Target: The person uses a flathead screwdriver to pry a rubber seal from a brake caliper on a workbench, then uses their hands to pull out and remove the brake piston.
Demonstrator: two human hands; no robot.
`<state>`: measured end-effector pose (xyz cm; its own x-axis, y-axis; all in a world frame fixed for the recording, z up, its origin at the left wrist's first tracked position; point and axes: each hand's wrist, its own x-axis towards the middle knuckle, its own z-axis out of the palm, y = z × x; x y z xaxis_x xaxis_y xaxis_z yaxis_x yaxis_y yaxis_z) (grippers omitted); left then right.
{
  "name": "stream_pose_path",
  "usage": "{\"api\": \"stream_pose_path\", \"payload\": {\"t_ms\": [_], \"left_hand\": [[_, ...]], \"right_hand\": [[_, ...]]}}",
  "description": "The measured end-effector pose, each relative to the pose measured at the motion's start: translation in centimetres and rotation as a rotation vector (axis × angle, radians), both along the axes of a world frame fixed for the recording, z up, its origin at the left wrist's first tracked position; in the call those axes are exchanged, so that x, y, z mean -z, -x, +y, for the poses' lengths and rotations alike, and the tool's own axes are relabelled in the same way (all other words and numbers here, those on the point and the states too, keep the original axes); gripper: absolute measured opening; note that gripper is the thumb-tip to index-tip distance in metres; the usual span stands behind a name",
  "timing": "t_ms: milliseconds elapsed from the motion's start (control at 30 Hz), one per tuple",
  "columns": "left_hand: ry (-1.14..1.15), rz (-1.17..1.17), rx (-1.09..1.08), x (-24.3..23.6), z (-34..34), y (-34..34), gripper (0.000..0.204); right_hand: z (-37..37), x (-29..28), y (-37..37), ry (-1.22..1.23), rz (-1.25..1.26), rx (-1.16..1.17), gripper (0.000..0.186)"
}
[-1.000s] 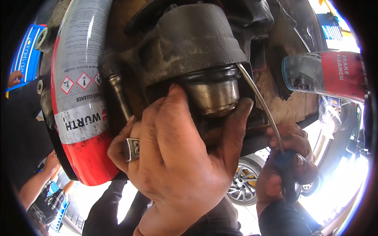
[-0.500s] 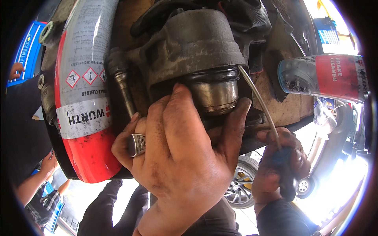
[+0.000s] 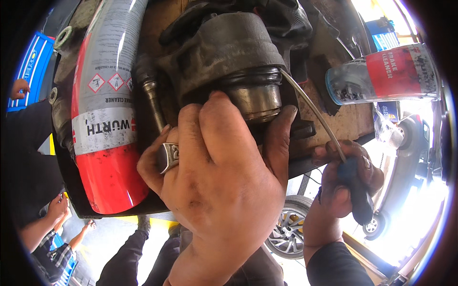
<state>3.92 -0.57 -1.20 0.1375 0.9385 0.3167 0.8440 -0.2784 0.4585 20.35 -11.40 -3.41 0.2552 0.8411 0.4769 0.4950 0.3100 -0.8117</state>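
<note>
A grey metal brake caliper (image 3: 234, 43) lies on a brown worn surface, its shiny piston (image 3: 255, 101) facing me with a black rubber boot (image 3: 262, 76) around it. My left hand (image 3: 214, 162), ring on one finger, is closed about the piston: fingertips at its left side by the boot, thumb at its right. The fingertips' undersides are hidden. In my right hand (image 3: 341, 183) is a screwdriver (image 3: 310, 112) with a dark handle and a long thin shaft. Its tip meets the boot's right edge, under the caliper's rim.
A large red and grey spray can (image 3: 107, 128) stands close on the left, a metal rod-like part (image 3: 153, 102) beside it. Another spray can (image 3: 381, 76) lies at the right. A wheel (image 3: 288, 229) is below, on the floor. Another person's hands (image 3: 57, 207) show at far left.
The caliper and cans appear slightly higher in view. The screwdriver's handle has swung outward to the right while its tip stays at the boot. My left hand keeps its hold.
</note>
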Motion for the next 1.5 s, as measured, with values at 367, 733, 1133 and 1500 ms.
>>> {"api": "stream_pose_path", "payload": {"t_ms": [367,733,1133,1500], "left_hand": [[0.041,0.010,0.001,-0.4,-0.1,0.4,0.060],[0.044,0.000,0.003,-0.5,0.0,0.3,0.060],[0.030,0.029,0.004,-0.4,0.0,0.6,0.063],[0.033,0.016,0.001,-0.9,0.0,1.1,0.061]], "right_hand": [[1.5,-1.0,1.4,-0.046,-0.051,0.014,0.035],[0.2,-0.1,1.2,-0.091,0.115,0.015,0.045],[-0.1,0.0,0.5,-0.080,0.132,-0.160,0.055],[0.5,-1.2,1.8,-0.017,0.157,-0.068,0.045]]}}
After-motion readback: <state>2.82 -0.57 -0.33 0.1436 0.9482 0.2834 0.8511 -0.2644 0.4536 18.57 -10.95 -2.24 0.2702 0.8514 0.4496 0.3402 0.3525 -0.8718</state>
